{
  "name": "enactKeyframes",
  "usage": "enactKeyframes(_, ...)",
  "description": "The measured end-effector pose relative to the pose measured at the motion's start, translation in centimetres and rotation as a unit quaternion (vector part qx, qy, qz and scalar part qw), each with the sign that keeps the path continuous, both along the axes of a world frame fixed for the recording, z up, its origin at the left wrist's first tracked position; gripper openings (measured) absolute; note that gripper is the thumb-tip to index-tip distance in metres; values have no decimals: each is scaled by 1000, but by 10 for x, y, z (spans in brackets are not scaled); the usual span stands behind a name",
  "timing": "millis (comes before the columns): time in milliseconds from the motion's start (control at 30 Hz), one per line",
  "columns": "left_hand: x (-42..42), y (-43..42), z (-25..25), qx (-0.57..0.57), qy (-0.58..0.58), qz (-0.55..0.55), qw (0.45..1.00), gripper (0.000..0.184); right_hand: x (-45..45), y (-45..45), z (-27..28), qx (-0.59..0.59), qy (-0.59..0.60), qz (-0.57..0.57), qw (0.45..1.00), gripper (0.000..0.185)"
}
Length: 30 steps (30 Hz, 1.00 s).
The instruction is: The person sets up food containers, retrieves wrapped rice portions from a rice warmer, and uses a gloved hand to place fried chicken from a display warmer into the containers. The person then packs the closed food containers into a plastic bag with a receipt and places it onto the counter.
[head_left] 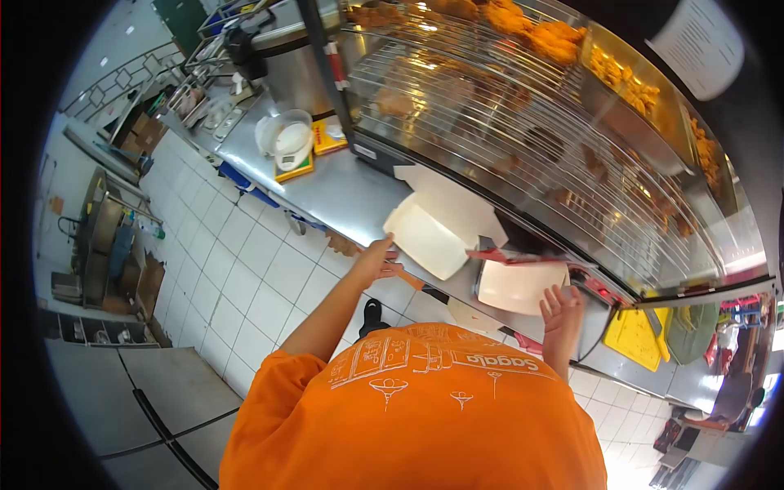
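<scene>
An open white paper food box point(428, 238) sits on the steel counter, its lid flap folded back toward the heated display case. My left hand point(377, 263) is at the near-left corner of this box, fingers apart, the index fingertip at or touching its edge. To the right lies a second whitish box point(521, 286) with a red-and-dark piece point(510, 256) along its far side; I cannot tell whether that piece is part of it. Beside its right end, my right hand point(562, 309) is raised with fingers spread and nothing in it.
The glass-sided display case point(482, 139) with wire racks holds fried food point(555, 41) and a metal tray point(629, 114). A kitchen scale point(291, 147) stands to the left on the counter point(327, 192). A yellow board point(634, 336) lies at right.
</scene>
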<state>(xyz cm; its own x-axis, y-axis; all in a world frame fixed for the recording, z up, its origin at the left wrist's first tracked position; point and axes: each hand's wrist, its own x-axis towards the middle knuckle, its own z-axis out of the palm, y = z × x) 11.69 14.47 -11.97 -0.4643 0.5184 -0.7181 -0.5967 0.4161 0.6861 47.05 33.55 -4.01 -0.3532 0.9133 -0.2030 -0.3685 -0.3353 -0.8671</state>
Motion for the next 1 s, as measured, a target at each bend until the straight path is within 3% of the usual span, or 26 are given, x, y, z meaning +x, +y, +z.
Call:
enactKeyframes(33, -3, -1, 2, -4, 30, -22, 999, 69, -15, -8, -15, 145, -152, 53, 976, 48)
enactKeyframes(67, -8, -5, 3, -1, 35, -56, 998, 66, -30, -17, -25, 285, -297, 101, 906, 52)
enactKeyframes(100, -13, -8, 4, 1, 40, -93, 995, 63, -44, -26, -34, 411, -428, 141, 792, 55)
enactKeyframes(133, -21, -12, 5, 3, 47, -131, 990, 60, -66, -46, -22, 420, -499, 149, 743, 60)
enactKeyframes(233, -45, -37, 7, 0, 46, -225, 973, 57, -97, -62, -69, 470, -585, 123, 649, 50)
enactKeyframes(300, -73, -64, 11, 13, 53, -245, 968, 58, -110, -65, -85, 385, -627, 118, 667, 42)
enactKeyframes(367, -99, -91, 36, 17, 68, -259, 963, 58, -120, -67, -91, 345, -681, 90, 639, 35)
enactKeyframes(500, -182, -134, 46, 35, 141, -185, 972, 58, -123, -61, -84, 394, -671, 72, 624, 35)
enactKeyframes(567, -241, -138, 11, 72, 274, -113, 952, 55, -131, -68, -71, 399, -665, 63, 628, 36)
enactKeyframes(600, -267, -135, 25, 101, 336, -64, 934, 55, -136, -71, -64, 399, -663, 59, 631, 37)
enactKeyframes(700, -353, -114, 85, 168, 475, 95, 859, 57, -162, -76, -45, 436, -656, -1, 617, 41)
enactKeyframes(767, -418, -101, 113, 116, 623, 124, 764, 64, -189, -77, -31, 446, -646, -52, 617, 44)
enactKeyframes(800, -441, -97, 136, 84, 691, 108, 710, 67, -204, -77, -26, 453, -660, -75, 595, 47)
enactKeyframes(900, -514, -82, 177, 26, 831, 62, 552, 82, -253, -75, -3, 463, -646, -79, 602, 48)
enactKeyframes(1000, -562, -71, 206, 1, 864, 7, 503, 94, -314, -77, 22, 482, -581, -64, 652, 43)
